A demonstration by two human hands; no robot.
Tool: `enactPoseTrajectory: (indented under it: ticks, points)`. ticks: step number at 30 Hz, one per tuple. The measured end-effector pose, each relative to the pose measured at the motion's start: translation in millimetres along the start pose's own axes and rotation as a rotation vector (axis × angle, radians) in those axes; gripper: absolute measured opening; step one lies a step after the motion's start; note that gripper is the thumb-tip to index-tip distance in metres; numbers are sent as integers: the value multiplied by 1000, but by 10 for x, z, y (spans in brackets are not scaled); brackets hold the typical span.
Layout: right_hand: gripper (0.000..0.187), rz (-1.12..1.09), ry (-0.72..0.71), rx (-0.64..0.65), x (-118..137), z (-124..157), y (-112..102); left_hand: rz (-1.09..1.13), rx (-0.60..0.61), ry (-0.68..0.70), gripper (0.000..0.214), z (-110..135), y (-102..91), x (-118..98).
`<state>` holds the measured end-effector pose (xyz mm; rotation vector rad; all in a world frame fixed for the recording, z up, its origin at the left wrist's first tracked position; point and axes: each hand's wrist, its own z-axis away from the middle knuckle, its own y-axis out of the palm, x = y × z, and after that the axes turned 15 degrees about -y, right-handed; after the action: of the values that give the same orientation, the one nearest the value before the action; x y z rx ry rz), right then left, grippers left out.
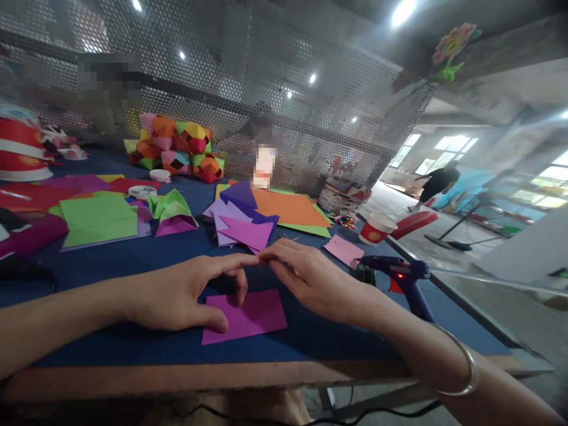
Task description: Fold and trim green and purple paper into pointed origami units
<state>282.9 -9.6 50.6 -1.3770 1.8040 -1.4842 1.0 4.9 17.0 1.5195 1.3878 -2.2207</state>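
A magenta paper rectangle [257, 316] with a crease line lies flat near the front of the blue table. Over its left part is my left hand [186, 296], open, thumb low on the paper and index finger stretched forward. My right hand [310, 275] is open too, fingers extended and close together above the paper's far right side. The fingertips of both hands meet just in front of a pile of folded purple papers [231, 210], beside the pointed end of a magenta folded piece [251, 232]. Whether they touch that piece cannot be seen clearly.
A blue glue gun [394, 267] with a lit red light lies at the right, near a pink paper [345, 251] and a paper cup [377, 228]. Green sheets [100, 216], orange sheets [293, 208] and a cluster of folded paper balls [177, 145] are farther back.
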Motion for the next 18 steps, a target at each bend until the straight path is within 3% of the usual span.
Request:
enactPoseTrajectory:
  ticks: [3,6,9,14,18]
  points:
    - [29,-177,59,-33,-23,-60,124,-4,-24,-27,76,28,30,-32]
    - [27,-255,199,-10,-9,-37,150,-20,-61,-74,83,47,44,-67]
    - [30,-364,236,-8,27,25,145,-61,-71,-51,89,52,46,-73]
    - [30,-584,203,-120,46,91,208,-142,-136,17,59,54,34,-24]
    - [46,-739,181,-150,63,129,216,-210,-182,167,45,49,36,3]
